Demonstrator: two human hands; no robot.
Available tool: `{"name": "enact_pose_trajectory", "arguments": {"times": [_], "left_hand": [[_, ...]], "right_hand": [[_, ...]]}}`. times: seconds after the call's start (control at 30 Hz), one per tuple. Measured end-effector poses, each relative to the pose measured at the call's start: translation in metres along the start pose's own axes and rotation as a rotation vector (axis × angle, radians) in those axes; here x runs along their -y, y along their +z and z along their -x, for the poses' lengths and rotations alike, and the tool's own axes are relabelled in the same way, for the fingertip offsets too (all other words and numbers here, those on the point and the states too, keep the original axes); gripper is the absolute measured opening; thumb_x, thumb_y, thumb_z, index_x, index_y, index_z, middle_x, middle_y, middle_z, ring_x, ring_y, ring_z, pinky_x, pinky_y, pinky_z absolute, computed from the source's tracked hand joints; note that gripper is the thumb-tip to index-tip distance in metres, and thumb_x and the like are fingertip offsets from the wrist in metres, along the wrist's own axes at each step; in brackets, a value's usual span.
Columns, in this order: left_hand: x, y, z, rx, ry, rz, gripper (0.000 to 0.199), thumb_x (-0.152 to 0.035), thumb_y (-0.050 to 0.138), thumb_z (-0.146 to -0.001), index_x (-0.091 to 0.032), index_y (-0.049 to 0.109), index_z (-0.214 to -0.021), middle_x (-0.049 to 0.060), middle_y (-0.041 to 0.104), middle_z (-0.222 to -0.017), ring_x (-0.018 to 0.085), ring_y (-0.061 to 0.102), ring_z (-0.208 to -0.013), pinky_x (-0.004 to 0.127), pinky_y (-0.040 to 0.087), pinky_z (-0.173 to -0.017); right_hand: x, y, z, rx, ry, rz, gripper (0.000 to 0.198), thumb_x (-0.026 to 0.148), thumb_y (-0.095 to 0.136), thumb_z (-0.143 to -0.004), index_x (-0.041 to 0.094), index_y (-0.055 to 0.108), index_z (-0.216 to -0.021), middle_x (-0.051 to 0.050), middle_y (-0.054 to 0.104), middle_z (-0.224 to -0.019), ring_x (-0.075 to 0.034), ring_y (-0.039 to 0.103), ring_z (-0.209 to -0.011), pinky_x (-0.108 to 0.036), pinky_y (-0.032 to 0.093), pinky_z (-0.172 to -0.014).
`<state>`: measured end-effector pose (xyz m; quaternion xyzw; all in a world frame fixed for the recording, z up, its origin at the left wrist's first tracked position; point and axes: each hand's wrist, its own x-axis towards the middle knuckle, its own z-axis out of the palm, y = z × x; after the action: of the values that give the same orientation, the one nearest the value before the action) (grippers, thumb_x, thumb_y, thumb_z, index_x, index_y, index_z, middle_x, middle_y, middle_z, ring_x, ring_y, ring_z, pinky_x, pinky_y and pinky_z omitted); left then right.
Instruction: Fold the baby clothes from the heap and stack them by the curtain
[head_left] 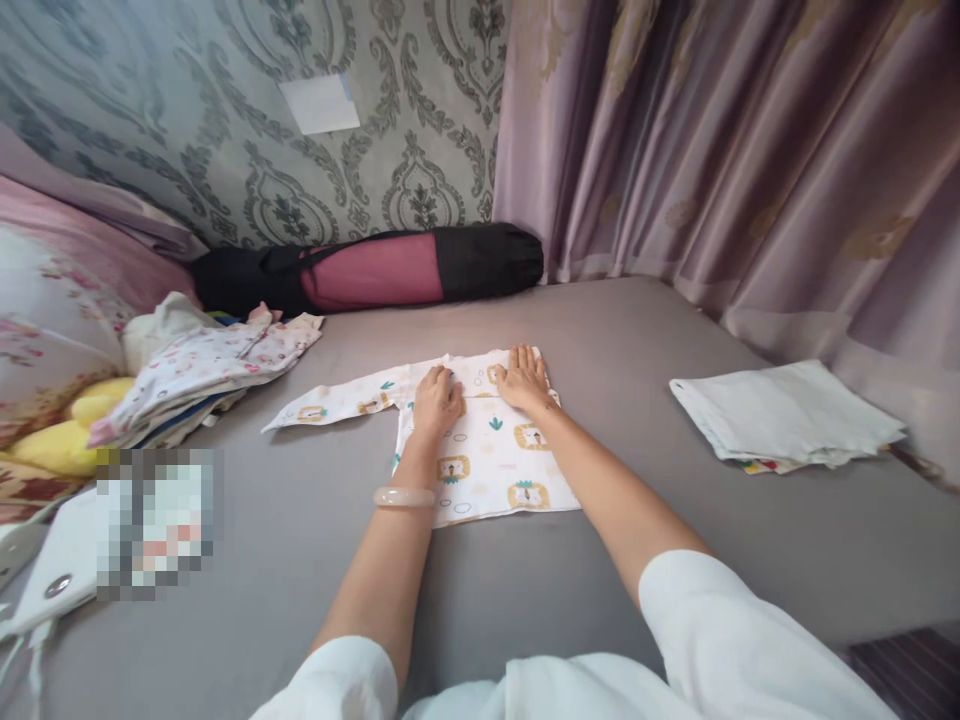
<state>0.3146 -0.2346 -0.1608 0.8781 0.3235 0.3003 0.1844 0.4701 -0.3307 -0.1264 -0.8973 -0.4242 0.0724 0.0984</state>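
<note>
A small white shirt printed with lions and green leaves lies spread on the grey bed sheet. One sleeve stretches out to the left; on the right side no sleeve sticks out, and the cloth there looks folded in. My left hand rests on the upper left of the shirt, near the shoulder, its fingers bent and partly hidden from view. Flat on the upper right corner lies my right hand, fingers stretched out and pressing on the cloth. A pale bangle circles my left wrist.
A stack of folded white cloths sits at the right. To the left are a pile of small clothes, a yellow plush thing and a white power bank with cables. A black and maroon long bag lies along the wall.
</note>
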Motion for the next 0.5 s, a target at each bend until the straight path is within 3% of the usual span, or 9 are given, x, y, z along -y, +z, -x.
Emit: {"name": "enact_pose_trajectory", "arguments": {"times": [0.1,0.2,0.4,0.5], "left_hand": [[-0.008,0.001,0.001,0.040,-0.061,-0.080,0.040,-0.030,0.046,-0.090,-0.013,0.055,-0.124,0.022,0.047,-0.144,0.032,0.038,-0.139,0.052,0.027,-0.114],[-0.017,0.000,0.001,0.114,-0.127,-0.161,0.051,-0.040,0.044,-0.093,-0.012,0.049,-0.135,0.023,0.039,-0.150,0.034,0.029,-0.144,0.055,0.021,-0.116],[-0.031,-0.010,-0.004,0.368,-0.191,-0.363,0.069,-0.049,0.023,-0.098,-0.005,0.028,-0.151,0.019,0.020,-0.160,0.030,0.013,-0.149,0.047,0.012,-0.120],[-0.031,-0.017,-0.010,0.443,-0.205,-0.323,0.070,-0.049,0.027,-0.097,-0.005,0.025,-0.151,0.019,0.014,-0.161,0.031,0.009,-0.149,0.048,0.012,-0.120]], "right_hand": [[-0.009,-0.006,0.000,0.036,-0.018,0.012,0.067,0.042,0.018,-0.099,0.001,0.020,-0.153,-0.017,0.014,-0.161,-0.026,0.009,-0.149,-0.041,0.006,-0.120],[-0.022,-0.010,0.003,-0.017,-0.037,0.064,0.067,0.042,0.018,-0.099,0.001,0.019,-0.153,-0.017,0.013,-0.161,-0.027,0.009,-0.149,-0.043,0.006,-0.119],[-0.043,-0.010,0.008,0.021,-0.047,0.065,0.069,0.044,0.017,-0.100,-0.001,0.017,-0.153,-0.018,0.014,-0.161,-0.027,0.013,-0.148,-0.043,0.010,-0.120],[-0.045,-0.010,0.006,0.039,-0.041,0.058,0.070,0.045,0.018,-0.100,0.000,0.016,-0.153,-0.018,0.014,-0.161,-0.028,0.014,-0.148,-0.044,0.011,-0.119]]}}
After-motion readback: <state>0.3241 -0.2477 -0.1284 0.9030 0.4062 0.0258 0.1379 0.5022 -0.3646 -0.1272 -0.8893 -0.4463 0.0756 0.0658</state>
